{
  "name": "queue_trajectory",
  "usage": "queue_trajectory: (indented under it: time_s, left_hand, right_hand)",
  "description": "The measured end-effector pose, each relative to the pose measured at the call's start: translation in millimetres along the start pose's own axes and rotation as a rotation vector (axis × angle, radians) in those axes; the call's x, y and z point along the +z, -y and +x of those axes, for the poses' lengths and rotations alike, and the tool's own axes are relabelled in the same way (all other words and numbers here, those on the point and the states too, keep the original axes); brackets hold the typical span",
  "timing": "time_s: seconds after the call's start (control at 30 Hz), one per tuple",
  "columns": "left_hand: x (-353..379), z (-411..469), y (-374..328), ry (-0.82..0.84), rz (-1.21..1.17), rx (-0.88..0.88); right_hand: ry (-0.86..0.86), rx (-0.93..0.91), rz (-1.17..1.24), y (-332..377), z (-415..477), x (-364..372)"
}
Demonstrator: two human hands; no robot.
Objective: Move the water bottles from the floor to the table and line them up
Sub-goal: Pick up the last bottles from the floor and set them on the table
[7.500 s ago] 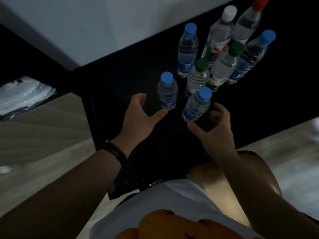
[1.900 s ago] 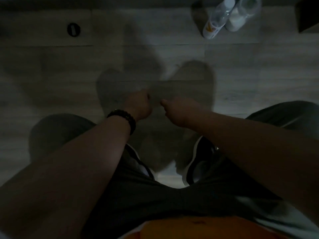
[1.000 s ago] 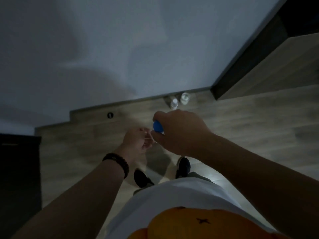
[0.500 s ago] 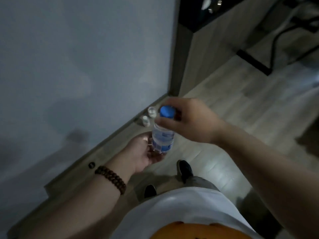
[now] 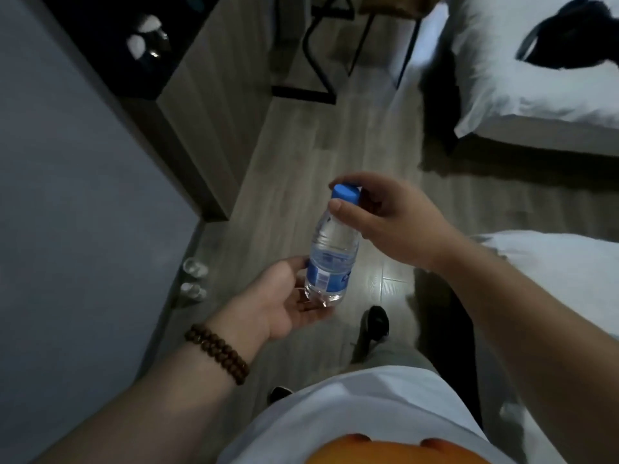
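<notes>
Bottle [image 5: 330,256] over floor [image 5: 301,155] — two others [image 5: 195,266] left, by wall [image 5: 83,195]

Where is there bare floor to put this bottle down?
Bare floor lies ahead of the held bottle, between the wooden cabinet and the bed. Crowded spots: by the wall, where two bottles stand, and around the black frame legs.
</notes>
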State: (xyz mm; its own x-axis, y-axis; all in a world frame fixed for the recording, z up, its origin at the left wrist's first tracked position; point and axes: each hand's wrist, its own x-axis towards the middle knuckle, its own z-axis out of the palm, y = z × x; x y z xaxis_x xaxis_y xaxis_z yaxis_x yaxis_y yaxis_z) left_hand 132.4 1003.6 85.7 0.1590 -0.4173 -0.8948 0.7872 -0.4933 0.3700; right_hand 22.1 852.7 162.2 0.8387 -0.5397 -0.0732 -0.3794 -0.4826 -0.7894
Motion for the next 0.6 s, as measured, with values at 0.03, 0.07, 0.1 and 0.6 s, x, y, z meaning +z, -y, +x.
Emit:
queue_trajectory:
  time_s: [0.03,0.07,0.1,0.6]
  left_hand:
    - [15,6,-4,0.013,0.020,-0.018]
    - [31,13,-9,0.025,0.042,-0.034]
    - [47,21,-14,0.036,0.056,-0.048]
    - [271,131,-132,-0.057,0.043,-0.140]
  right_hand:
    - [-0.032,0.011,-0.005,-11,0,-11]
    - [-0.064,0.021,-0.021,-22,1,-22]
    - [-0.095,0.028,-0.044,-34,3,-33]
    - [-0.123,0.095,-0.057,-180,120,-210]
